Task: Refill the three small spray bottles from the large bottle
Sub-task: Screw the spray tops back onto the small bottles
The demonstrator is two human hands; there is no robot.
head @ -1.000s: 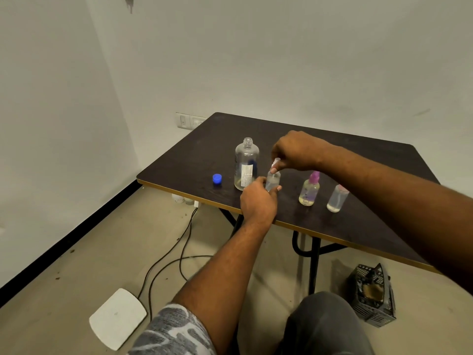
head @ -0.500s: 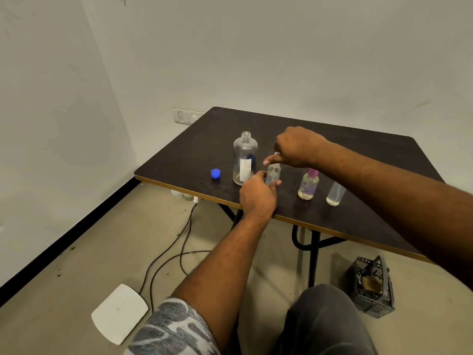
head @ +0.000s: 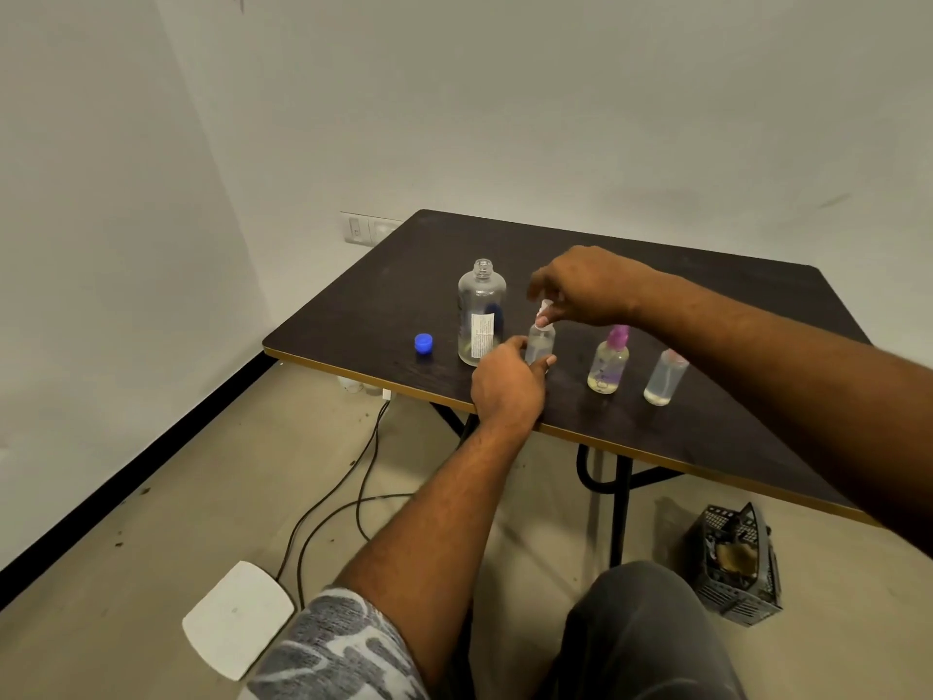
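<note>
A small clear spray bottle (head: 540,343) stands near the front edge of a dark counter (head: 707,305). The left hand (head: 507,391) grips its body and the right hand (head: 585,288) pinches its white spray top (head: 545,313); loosening or tightening, unclear. Just left stands the large bottle (head: 481,315), uncapped, its blue cap (head: 423,342) beside it. To the right, a pink-topped bottle (head: 608,363) and another small bottle (head: 665,378) stand capped and part full, so progress is hard to judge.

I count three small clear plastic spray bottles (head: 540,341) (head: 608,366) (head: 665,378), one large clear bottle with a white label (head: 481,315) and one round blue plastic cap (head: 423,343) on the dark worktop (head: 505,245). One black mesh crate (head: 732,563) is on the floor.
</note>
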